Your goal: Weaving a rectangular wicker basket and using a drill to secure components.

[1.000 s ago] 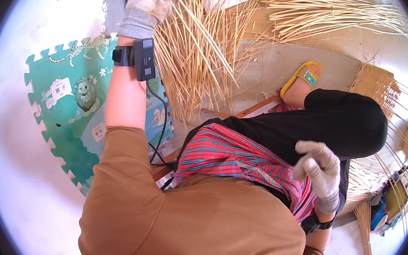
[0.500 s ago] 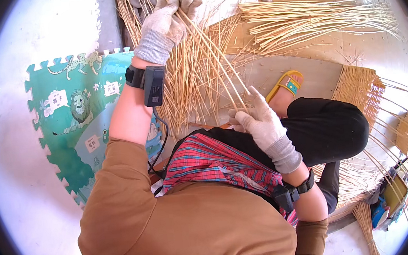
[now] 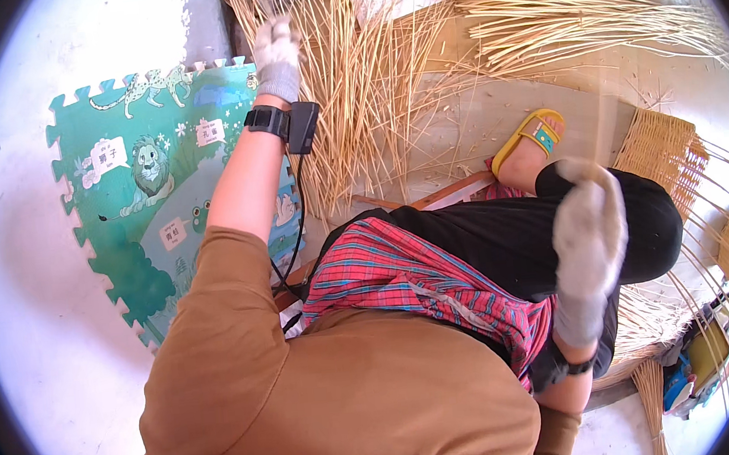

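My left hand [image 3: 277,55], in a pale work glove, is stretched out at the left edge of a loose heap of thin tan wicker strands [image 3: 345,99]. Its fingers are foreshortened, and I cannot make out whether they grip a strand. My right hand [image 3: 589,238], gloved as well, is raised over my bent right knee and smeared by motion. Its fingers look closed, and a faint tan streak of wicker strands [image 3: 606,89] rises from them.
A straighter bundle of strands [image 3: 581,22] lies at the far right. Beyond my sandalled foot [image 3: 529,144] is a partly woven wicker panel [image 3: 656,146] with long loose ends. A green picture foam mat [image 3: 143,221] lies at left. A tied bundle [image 3: 650,402] stands at lower right.
My left hand has let go of the strands held between both hands and moved down and left. My right hand has swung right, over the knee, with the blurred strands.
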A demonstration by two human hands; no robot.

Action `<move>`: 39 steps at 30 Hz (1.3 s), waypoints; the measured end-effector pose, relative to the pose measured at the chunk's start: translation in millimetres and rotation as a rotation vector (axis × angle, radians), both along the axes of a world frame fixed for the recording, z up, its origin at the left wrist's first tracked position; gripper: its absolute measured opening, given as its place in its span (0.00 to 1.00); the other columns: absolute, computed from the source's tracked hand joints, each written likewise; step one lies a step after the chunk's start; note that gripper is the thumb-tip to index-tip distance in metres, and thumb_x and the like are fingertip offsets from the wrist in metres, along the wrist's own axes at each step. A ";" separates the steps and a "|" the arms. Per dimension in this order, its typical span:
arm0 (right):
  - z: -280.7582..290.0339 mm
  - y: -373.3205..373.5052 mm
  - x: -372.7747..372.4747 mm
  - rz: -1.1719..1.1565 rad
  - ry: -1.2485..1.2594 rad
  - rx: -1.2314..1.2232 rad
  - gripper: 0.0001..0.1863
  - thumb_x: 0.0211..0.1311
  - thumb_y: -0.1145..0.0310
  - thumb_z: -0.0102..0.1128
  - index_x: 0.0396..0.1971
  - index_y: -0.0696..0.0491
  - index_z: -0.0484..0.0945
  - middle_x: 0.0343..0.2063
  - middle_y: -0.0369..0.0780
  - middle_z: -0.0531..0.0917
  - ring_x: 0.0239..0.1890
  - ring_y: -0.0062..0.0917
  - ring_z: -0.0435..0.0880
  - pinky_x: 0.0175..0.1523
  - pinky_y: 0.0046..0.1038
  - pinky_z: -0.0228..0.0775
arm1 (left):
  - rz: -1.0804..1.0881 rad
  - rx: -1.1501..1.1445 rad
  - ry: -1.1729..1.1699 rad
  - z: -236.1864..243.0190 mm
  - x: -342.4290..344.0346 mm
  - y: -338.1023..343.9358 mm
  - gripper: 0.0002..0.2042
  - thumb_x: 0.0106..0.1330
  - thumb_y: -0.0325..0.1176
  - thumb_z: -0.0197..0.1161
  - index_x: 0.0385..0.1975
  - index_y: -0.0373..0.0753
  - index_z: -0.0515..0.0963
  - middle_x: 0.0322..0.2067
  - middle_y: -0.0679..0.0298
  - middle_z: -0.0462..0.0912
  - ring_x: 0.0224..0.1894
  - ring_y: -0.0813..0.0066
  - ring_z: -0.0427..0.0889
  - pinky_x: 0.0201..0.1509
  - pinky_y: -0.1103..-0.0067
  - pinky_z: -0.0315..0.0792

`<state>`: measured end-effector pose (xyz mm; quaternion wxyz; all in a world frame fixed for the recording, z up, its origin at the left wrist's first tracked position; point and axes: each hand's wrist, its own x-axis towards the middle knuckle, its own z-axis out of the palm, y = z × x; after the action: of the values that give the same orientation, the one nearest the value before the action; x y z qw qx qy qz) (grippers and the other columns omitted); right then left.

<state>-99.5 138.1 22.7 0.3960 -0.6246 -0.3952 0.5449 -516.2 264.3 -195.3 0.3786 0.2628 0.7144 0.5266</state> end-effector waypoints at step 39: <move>-7.2 -71.2 48.6 -0.470 0.155 0.051 0.18 0.81 0.69 0.41 0.60 0.65 0.68 0.13 0.29 0.59 0.09 0.09 0.51 0.13 0.15 0.44 | -0.600 -1.025 0.791 -143.2 60.2 -65.1 0.20 0.64 0.53 0.65 0.46 0.46 0.84 0.46 0.55 0.87 0.50 0.53 0.85 0.52 0.63 0.78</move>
<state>-50.8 66.9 15.5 0.5566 -0.6456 -0.2210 0.4740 -456.0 199.2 -338.5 0.2953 0.4082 0.8528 -0.1373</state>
